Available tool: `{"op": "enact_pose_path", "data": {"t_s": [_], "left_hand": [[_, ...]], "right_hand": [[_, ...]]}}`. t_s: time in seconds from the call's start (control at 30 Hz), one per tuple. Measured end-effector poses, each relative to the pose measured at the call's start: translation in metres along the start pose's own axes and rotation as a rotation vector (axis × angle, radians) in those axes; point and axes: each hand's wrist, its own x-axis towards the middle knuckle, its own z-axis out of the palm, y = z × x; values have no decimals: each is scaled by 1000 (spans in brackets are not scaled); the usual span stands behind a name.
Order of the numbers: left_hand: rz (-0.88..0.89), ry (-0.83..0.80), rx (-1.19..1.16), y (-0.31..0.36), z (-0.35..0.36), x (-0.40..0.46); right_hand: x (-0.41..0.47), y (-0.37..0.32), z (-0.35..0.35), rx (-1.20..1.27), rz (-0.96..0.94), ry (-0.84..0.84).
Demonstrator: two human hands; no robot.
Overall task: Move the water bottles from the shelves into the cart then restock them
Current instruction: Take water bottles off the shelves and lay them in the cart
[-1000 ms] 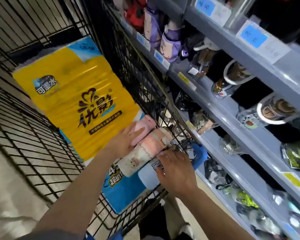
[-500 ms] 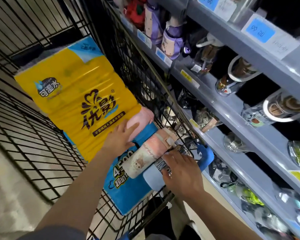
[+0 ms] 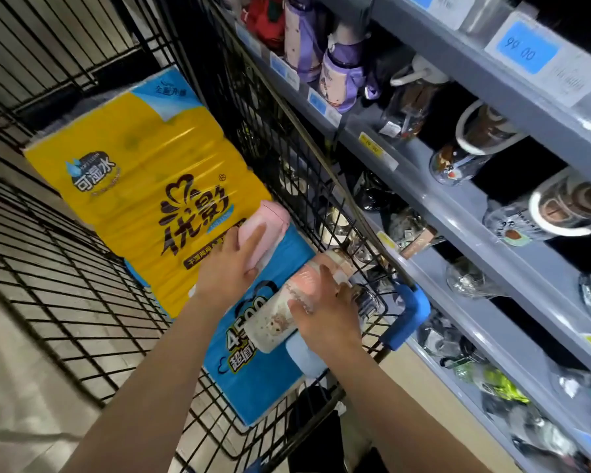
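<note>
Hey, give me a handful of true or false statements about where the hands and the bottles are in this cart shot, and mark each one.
1. The left hand rests on the plain pink bottle. True.
2. The right hand is reaching onto the grey shelf. False: it is inside the cart, on the patterned pink and white bottle.
3. Both pink bottles lie on a yellow and blue tissue pack. True.
4. The patterned bottle stands upright. False: it lies on its side.
5. A light blue bottle lies partly under the right hand. True.
6. The cart's handle end is red. False: it is blue.
</note>
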Motion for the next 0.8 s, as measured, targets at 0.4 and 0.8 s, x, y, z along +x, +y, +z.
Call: {"op": "enact_pose_path", "data": {"t_s": [0.4,0.8], "left_hand": [[-256,244,-401,-42,-26,-109],[-275,273,-498,-39,-31,-105]], "right_hand": [[39,-44,75,37,169,283],[44,-51,85,67,-27,256]]}}
